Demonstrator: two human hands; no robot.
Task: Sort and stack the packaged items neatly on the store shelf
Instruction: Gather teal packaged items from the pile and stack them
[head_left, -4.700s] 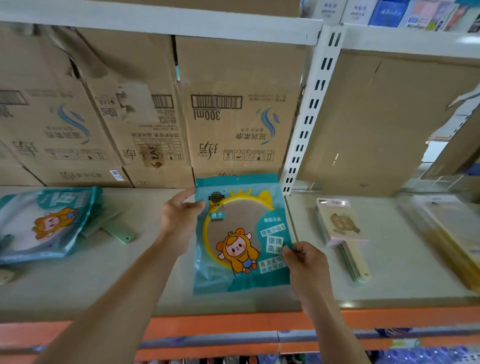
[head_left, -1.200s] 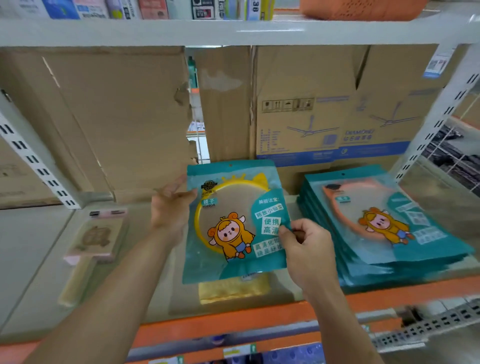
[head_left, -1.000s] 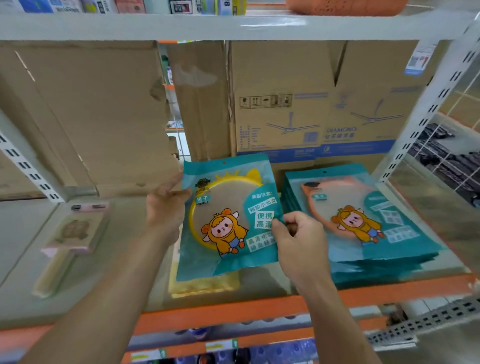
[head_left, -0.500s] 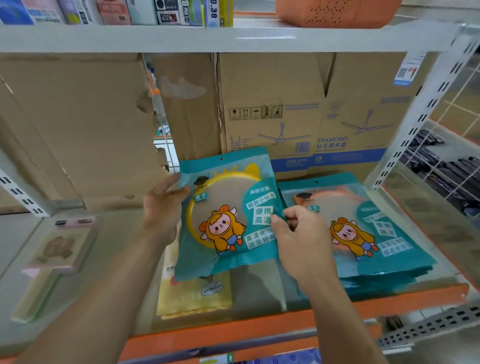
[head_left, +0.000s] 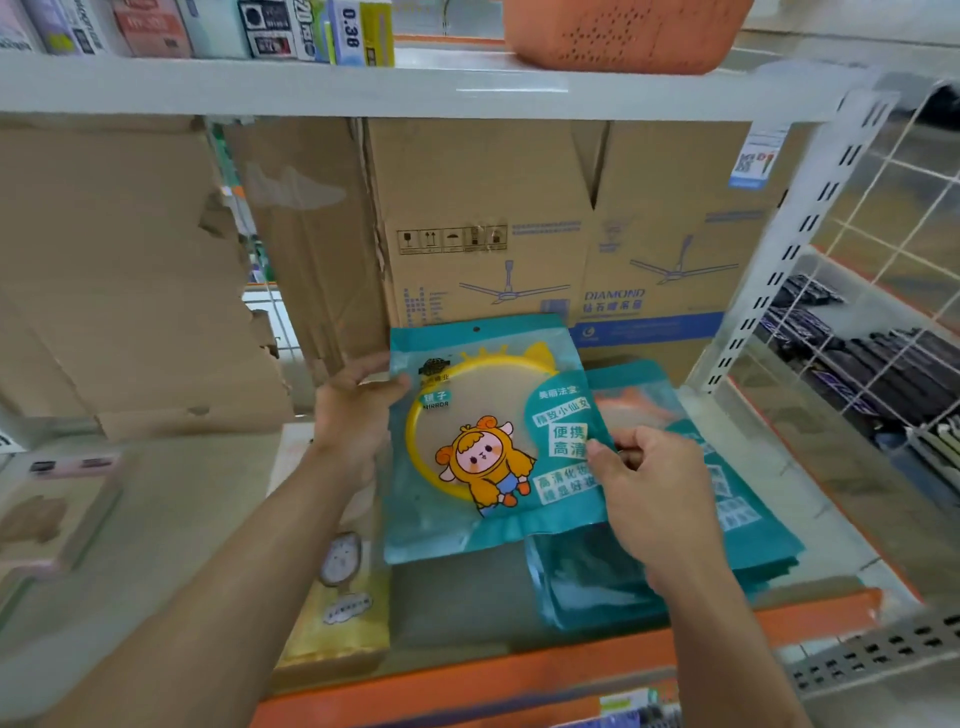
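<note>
Item: we hold one teal mirror packet (head_left: 488, 441), a flat pouch with a yellow ring frame and a cartoon figure showing through its window.
Position: it is face up, raised over the shelf (head_left: 571, 670), between the yellow packet (head_left: 337, 613) and the stack of teal packets (head_left: 737, 499). Its right edge overlaps the stack's left side in view; we cannot tell if they touch.
Left hand (head_left: 353, 415): grasps the packet's upper left edge, thumb on the front.
Right hand (head_left: 649, 483): fingers curled, pinching the packet's right edge at mid-height.
Handling (judged): light, with a stiff disc inside a soft, glossy film. The film looks slick, and its borders will flex while the middle stays rigid. If the mirror is glass it is fragile, so we lower it rather than drop it.
Hold points (judged): opposite side edges, as now, keep it level. Pinching the film alone risks slip, so we catch the ring rim through the pouch.
Step (judged): aligning it over the matching stack; not yet placed.
Backdrop: cardboard boxes (head_left: 493, 218) stand behind.
</note>
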